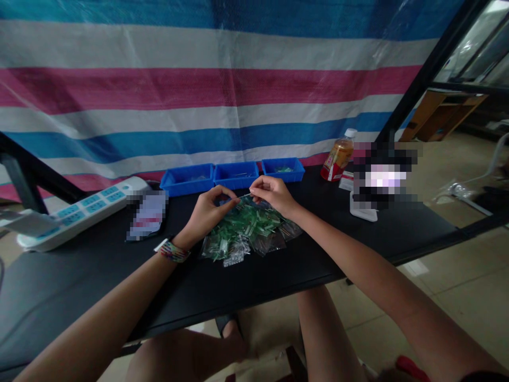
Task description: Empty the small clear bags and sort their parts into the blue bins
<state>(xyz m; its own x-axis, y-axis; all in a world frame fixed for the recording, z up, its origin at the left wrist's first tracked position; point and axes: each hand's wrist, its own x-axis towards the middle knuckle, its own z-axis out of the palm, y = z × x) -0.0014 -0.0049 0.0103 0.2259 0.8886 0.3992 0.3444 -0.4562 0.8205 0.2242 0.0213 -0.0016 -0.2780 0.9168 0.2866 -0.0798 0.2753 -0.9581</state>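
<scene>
Between the fingertips of both hands stretches a thin, pale, stick-like piece [245,195], too small to identify. My left hand [212,208] is closed in a pinch on its left end. On its right end, the fingers of my right hand [274,195] are pinched too. Just below the hands lies a pile of small clear plastic packets [248,225], many with green contents. Behind them stand three blue bins: the left bin [186,180], the middle bin [236,175] and the right bin [283,170], each with small thin items inside.
A long white power strip [93,207] lies on the black table [178,302] at left, beside a blurred phone-like object [147,215]. At right stand a drink bottle [338,156] and a white flat object [363,208]. A striped tarp [238,90] hangs behind.
</scene>
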